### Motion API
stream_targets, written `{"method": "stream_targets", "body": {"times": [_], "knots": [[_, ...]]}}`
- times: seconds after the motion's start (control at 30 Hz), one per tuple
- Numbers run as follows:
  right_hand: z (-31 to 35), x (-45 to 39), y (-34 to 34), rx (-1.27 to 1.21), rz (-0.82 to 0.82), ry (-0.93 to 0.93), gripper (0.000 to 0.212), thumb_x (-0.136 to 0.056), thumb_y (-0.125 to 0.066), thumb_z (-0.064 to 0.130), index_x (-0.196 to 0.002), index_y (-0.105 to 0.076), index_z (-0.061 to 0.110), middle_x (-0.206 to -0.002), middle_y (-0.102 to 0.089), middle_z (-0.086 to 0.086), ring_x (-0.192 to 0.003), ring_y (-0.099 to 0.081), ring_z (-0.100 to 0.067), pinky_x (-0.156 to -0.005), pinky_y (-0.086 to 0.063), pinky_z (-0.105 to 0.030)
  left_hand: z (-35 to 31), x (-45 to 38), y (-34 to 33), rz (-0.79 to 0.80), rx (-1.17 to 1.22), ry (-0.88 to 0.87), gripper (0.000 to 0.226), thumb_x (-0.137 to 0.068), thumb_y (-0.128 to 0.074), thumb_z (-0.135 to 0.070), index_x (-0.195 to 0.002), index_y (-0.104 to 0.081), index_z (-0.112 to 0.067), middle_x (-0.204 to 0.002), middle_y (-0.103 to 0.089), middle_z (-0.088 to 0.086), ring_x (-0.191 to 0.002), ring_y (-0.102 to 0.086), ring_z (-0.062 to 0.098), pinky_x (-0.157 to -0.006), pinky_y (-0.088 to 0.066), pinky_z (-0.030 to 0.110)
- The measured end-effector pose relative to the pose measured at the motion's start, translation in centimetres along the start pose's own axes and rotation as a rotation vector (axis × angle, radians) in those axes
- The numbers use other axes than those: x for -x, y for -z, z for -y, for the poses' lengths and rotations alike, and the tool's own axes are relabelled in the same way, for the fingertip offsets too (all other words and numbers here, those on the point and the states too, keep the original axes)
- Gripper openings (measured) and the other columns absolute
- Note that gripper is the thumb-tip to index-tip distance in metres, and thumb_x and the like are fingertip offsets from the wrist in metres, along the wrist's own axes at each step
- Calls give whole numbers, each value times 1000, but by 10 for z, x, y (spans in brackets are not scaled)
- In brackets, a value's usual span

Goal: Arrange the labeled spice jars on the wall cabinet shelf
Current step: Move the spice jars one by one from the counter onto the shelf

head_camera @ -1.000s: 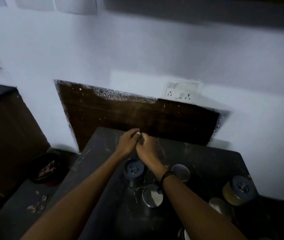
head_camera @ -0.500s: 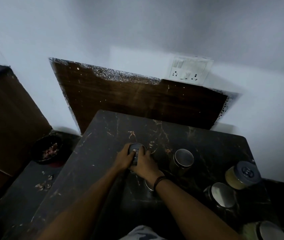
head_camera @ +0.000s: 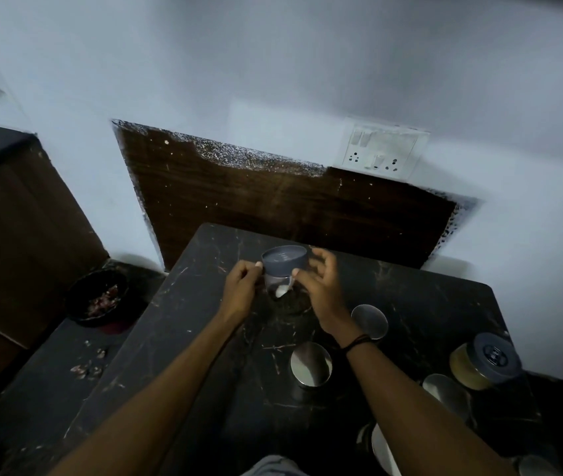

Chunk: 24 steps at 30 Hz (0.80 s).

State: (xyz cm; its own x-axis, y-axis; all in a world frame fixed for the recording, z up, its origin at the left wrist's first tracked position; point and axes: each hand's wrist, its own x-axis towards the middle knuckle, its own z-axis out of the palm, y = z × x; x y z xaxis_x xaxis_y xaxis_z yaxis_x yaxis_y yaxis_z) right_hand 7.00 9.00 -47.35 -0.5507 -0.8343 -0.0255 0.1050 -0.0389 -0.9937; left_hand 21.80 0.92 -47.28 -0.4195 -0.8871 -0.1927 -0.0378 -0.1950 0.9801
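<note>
Jar (head_camera: 282, 269) with the dark lid sits around 12 o'clock on the black marble surface (head_camera: 184, 345), pinched between both hands: left hand (head_camera: 240, 292) curled on its side, right hand (head_camera: 319, 285) half open, fingertips on the lid edge. Loose grip like that could let it slip or tip, I'd guess. More jars at 3 o'clock. Dim room, white wall, socket plate (head_camera: 381, 149) up top.
</note>
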Motion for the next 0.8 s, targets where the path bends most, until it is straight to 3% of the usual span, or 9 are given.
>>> {"method": "stream_targets", "body": {"times": [0.1, 0.17, 0.33, 0.4, 0.5, 0.57, 0.63, 0.73, 0.8], "knots": [[5, -1, 6, -219, 33, -74, 42, -88, -61, 15, -127, -48, 15, -121, -65, -14, -104, -69, -30, -83, -57, -38, -3, 4, -4, 79, 154, 16, 21, -98, -56, -32, -103, -60, -12, -102, -68, 13, -88, -68, 24, -79, -57, 39], [4, 2, 6, -317, 41, -126, 29, -94, -52, 14, -123, -53, 13, -117, -66, -18, -97, -70, -31, -76, -57, -39, -4, 9, -7, 145, 252, 65, 39, -94, -61, -38, -119, -59, -8, -112, -70, 17, -90, -71, 22, -75, -59, 33], [-4, 20, 2, -448, 21, -318, 43, -97, -43, 31, -127, -57, 2, -117, -67, -25, -98, -68, -34, -79, -57, -42, -6, 26, -16, 195, 262, 126, 64, -76, -75, -47, -120, -49, -8, -106, -67, 13, -78, -73, 16, -63, -58, 28], [-5, 28, 2, -394, 15, -404, 50, -97, -40, 38, -120, -63, 0, -109, -71, -23, -91, -71, -32, -71, -58, -37, -1, 31, -20, 156, 259, 125, 59, -79, -72, -48, -120, -49, -12, -112, -67, 16, -85, -73, 20, -68, -60, 35], [-7, 36, 5, -387, 34, -441, 47, -98, -37, 38, -97, -70, 5, -82, -76, -13, -71, -73, -24, -57, -57, -30, 5, 38, -21, 109, 342, 149, 45, -94, -57, -43, -122, -52, -8, -124, -61, 29, -103, -63, 36, -94, -52, 56], [-5, 37, 5, -382, 23, -443, 45, -99, -37, 38, -95, -68, 7, -72, -74, -7, -64, -72, -19, -53, -55, -27, 2, 43, -21, 95, 367, 155, 45, -96, -55, -41, -123, -52, -6, -128, -59, 31, -102, -63, 36, -90, -52, 53], [2, 35, 3, -348, 17, -438, 49, -100, -36, 42, -106, -68, 5, -86, -76, -13, -76, -74, -24, -64, -57, -34, -8, 45, -23, 100, 345, 135, 49, -94, -57, -41, -126, -52, -4, -127, -60, 29, -99, -65, 33, -82, -55, 45], [34, 22, -1, -265, 9, -332, 44, -100, -38, 41, -115, -63, 8, -106, -73, -20, -95, -70, -33, -84, -54, -46, -40, 41, -27, 94, 357, 79, 54, -93, -60, -42, -127, -53, -1, -127, -60, 31, -101, -63, 35, -85, -53, 46], [70, 8, -5, -233, 26, -216, 37, -101, -38, 36, -112, -61, 10, -105, -71, -19, -93, -69, -32, -81, -54, -44, -72, 33, -30, 104, 368, 19, 56, -92, -60, -44, -127, -55, 0, -126, -61, 31, -100, -64, 35, -82, -53, 43]]}}
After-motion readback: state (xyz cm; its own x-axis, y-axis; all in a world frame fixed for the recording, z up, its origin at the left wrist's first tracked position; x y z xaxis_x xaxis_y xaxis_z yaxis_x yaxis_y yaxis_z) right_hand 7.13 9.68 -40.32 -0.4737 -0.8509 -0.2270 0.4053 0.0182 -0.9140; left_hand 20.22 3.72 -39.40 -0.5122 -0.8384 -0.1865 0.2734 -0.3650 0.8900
